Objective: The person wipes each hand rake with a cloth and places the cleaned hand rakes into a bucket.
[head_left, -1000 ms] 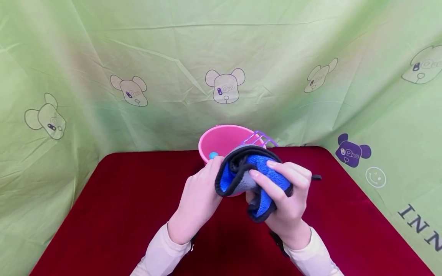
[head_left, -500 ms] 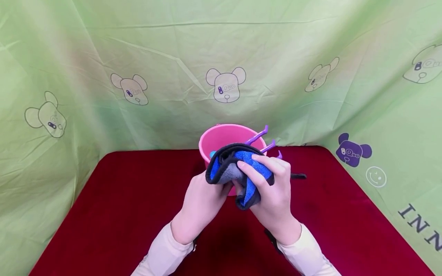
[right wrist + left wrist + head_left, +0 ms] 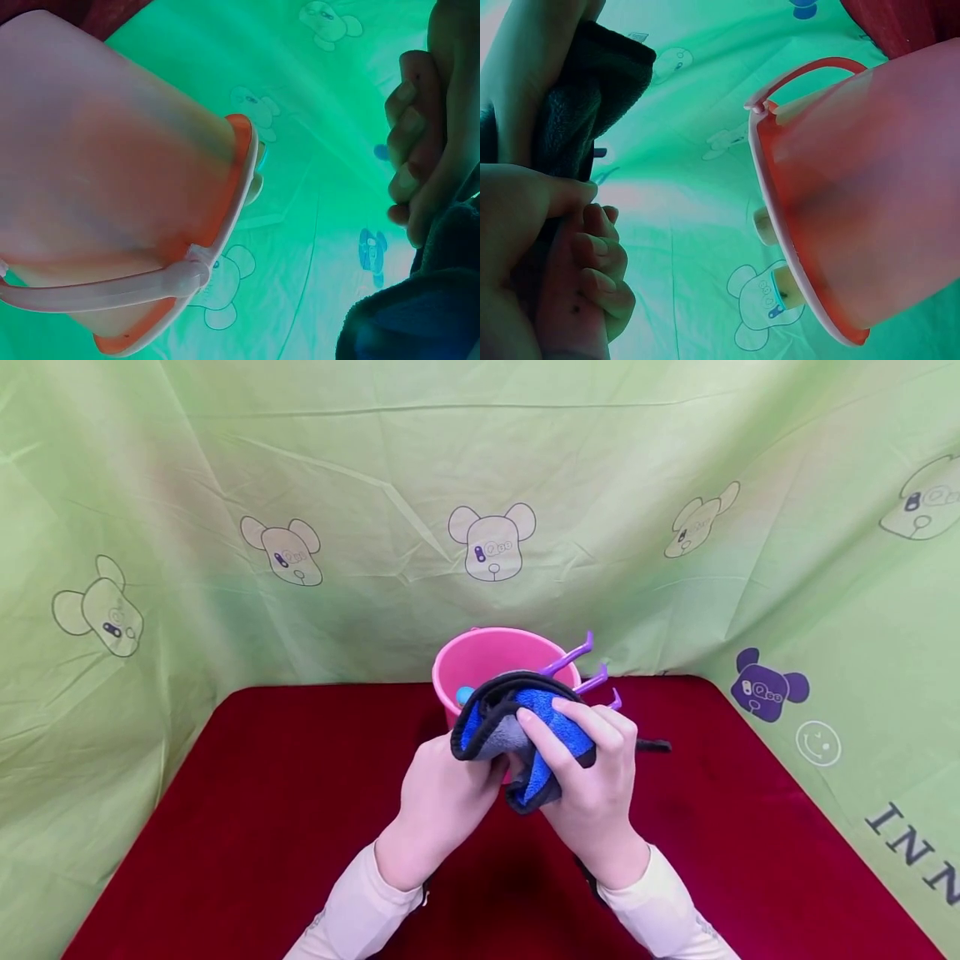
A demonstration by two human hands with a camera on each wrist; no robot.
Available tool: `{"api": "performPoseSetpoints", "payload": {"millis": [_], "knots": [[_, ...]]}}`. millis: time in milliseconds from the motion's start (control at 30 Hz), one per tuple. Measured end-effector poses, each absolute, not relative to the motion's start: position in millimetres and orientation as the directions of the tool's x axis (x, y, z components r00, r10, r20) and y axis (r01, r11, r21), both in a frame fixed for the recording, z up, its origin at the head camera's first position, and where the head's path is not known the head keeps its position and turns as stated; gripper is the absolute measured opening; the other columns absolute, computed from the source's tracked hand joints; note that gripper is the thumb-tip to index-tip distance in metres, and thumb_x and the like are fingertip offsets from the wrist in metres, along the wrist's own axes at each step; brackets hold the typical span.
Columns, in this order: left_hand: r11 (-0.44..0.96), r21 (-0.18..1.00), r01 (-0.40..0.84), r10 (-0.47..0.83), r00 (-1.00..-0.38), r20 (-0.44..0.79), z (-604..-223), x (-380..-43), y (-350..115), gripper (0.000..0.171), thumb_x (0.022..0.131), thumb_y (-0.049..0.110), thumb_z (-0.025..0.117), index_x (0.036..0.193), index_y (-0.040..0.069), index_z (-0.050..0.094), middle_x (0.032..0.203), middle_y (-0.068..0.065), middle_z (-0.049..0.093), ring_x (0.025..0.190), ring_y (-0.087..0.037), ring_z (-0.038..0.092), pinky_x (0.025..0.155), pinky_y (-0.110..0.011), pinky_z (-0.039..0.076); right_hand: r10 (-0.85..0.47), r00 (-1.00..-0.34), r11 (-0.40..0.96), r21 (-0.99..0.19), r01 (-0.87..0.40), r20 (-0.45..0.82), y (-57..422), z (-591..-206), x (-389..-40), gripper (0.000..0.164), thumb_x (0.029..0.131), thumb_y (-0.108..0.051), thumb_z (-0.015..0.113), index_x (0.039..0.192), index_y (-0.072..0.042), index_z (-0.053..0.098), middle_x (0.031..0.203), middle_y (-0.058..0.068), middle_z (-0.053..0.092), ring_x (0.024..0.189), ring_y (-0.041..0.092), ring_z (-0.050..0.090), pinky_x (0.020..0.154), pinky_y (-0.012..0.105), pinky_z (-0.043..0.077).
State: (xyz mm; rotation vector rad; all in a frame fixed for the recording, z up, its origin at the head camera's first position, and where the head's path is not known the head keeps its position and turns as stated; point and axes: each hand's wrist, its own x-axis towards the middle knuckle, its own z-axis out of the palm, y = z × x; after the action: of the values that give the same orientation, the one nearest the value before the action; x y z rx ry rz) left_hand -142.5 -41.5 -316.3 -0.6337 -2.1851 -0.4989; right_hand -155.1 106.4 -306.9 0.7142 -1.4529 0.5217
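In the head view, a purple toy rake [image 3: 591, 679] shows several tines beyond the edge of a bunched blue and grey towel [image 3: 542, 700] with black trim. My left hand [image 3: 450, 793] grips the rake's handle [image 3: 570, 330], its curled fingers plain in the left wrist view. My right hand [image 3: 592, 768] pinches the towel around the rake, index and middle fingers on the blue side. Both hands meet close together above the table, in front of a pink bucket [image 3: 480, 652]. The towel hides the rake's middle.
The bucket stands toward the back of a red-covered table [image 3: 315, 793]. A small blue tip [image 3: 465, 695] shows inside its near rim. Its carrying handle [image 3: 97, 292] hangs at the side. A green printed curtain [image 3: 375, 460] encloses the back and sides.
Both hands have shifted left and drawn closer together with the towel. The rake has turned, so its tines now point up and right. Over the last half second they barely move.
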Motion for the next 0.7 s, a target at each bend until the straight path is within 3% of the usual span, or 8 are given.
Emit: {"api": "performPoseSetpoints", "payload": {"millis": [233, 367, 533, 700], "knots": [[0.788, 0.152, 0.596, 0.276, -0.563, 0.779, -315.2, -141.1, -39.6, 0.016, 0.08, 0.014, 0.071, 0.089, 0.01, 0.059, 0.054, -0.002, 0.057, 0.046, -0.013, 0.05, 0.04, -0.028, 0.048, -0.084, 0.097, 0.695, 0.128, -0.707, 0.992, 110.0, -305.1, -158.0, 0.022, 0.086, -0.03, 0.07, 0.094, -0.009, 0.071, 0.102, 0.024, 0.056, 0.084, 0.043, 0.051, 0.063, 0.053, 0.043], [0.805, 0.136, 0.577, 0.271, -0.563, 0.78, -314.2, -141.3, -37.6, 0.018, 0.082, 0.017, 0.071, 0.095, 0.009, 0.06, 0.06, -0.002, 0.064, 0.051, -0.014, 0.058, 0.043, -0.029, 0.053, -0.06, 0.096, 0.702, 0.11, -0.704, 0.994, 113.7, -303.8, -159.5, 0.021, 0.085, -0.028, 0.07, 0.094, -0.01, 0.071, 0.102, 0.024, 0.056, 0.084, 0.044, 0.051, 0.063, 0.055, 0.043], [0.815, 0.132, 0.565, 0.274, -0.575, 0.771, -310.8, -141.9, -35.6, 0.024, 0.085, 0.024, 0.07, 0.101, 0.01, 0.059, 0.072, -0.001, 0.07, 0.057, -0.013, 0.064, 0.046, -0.029, 0.056, 0.0, 0.071, 0.702, 0.05, -0.711, 0.997, 118.8, -300.9, -162.3, 0.023, 0.085, -0.031, 0.07, 0.094, -0.009, 0.07, 0.103, 0.025, 0.054, 0.087, 0.043, 0.053, 0.063, 0.055, 0.042], [0.819, 0.09, 0.567, 0.279, -0.529, 0.801, -310.3, -143.6, -34.9, 0.027, 0.087, 0.028, 0.069, 0.101, 0.008, 0.058, 0.071, 0.001, 0.067, 0.055, -0.01, 0.06, 0.043, -0.028, 0.054, 0.033, 0.033, 0.703, 0.0, -0.711, 0.999, 123.4, -298.5, -162.7, 0.027, 0.086, -0.033, 0.069, 0.096, -0.008, 0.069, 0.104, 0.026, 0.054, 0.09, 0.043, 0.054, 0.066, 0.055, 0.046]]}}
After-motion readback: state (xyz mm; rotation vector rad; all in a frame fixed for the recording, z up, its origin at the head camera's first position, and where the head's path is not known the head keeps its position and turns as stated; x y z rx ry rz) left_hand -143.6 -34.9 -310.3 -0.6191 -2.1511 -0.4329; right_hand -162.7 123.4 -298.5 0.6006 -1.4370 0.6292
